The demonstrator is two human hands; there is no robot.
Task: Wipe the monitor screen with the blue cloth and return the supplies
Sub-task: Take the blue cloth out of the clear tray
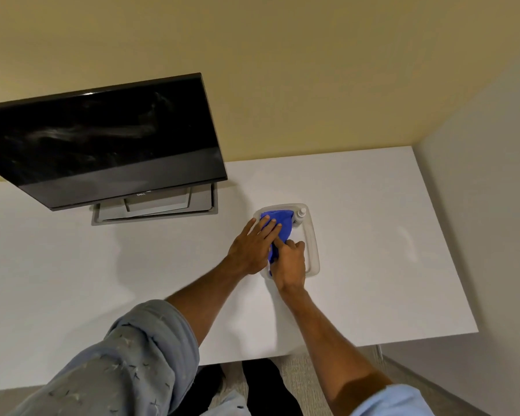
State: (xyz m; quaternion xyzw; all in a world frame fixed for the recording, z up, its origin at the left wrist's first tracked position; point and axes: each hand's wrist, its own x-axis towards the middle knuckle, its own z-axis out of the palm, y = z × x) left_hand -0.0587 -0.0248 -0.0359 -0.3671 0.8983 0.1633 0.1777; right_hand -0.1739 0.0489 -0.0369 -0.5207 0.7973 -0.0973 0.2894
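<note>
The blue cloth [282,225] lies bunched inside a clear plastic tray [312,247] on the white desk. My left hand [254,246] rests flat on the cloth's left part, fingers spread. My right hand [288,261] grips the cloth's near end with curled fingers. A small white spray bottle [300,216] stands in the tray's far right corner, touching the cloth. The black monitor [102,136] stands at the left, its dark screen showing faint streaks.
The monitor's grey stand base [155,213] sits left of the tray. The white desk [388,235] ends at a right edge near a grey wall and at a front edge above dark shoes and carpet. A beige wall runs behind.
</note>
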